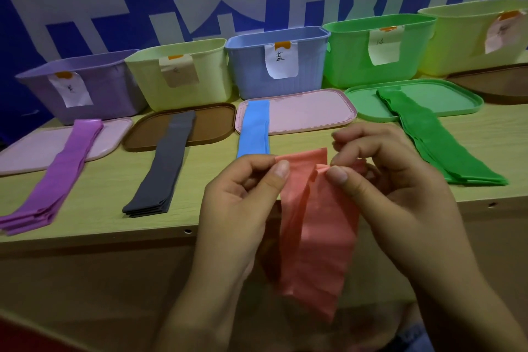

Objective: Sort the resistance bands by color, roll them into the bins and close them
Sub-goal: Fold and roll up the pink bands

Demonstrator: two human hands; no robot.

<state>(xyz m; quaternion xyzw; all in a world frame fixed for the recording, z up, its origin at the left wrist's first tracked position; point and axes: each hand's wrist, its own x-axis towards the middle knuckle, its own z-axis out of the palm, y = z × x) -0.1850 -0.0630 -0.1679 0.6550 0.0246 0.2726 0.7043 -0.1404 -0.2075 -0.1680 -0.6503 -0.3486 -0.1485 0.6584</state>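
A pink resistance band (317, 226) hangs in front of the table edge, held up by both hands. My left hand (237, 200) pinches its top left corner and my right hand (388, 186) pinches its folded top right edge. Sorted stacks lie on the table: purple bands (54, 180), dark grey bands (163, 168), blue bands (254, 128) and green bands (437, 140). Behind them stand open bins: purple (108, 88), pale yellow (211, 71), blue (251, 71), green (348, 63) and a second pale yellow bin (457, 46).
Lids lie flat in front of the bins: a pink lid (25, 154), a brown lid (211, 126), a pink lid (308, 111), a green lid (445, 97) and a brown lid (497, 86). The wooden table (108, 208) ends in a front edge near my hands.
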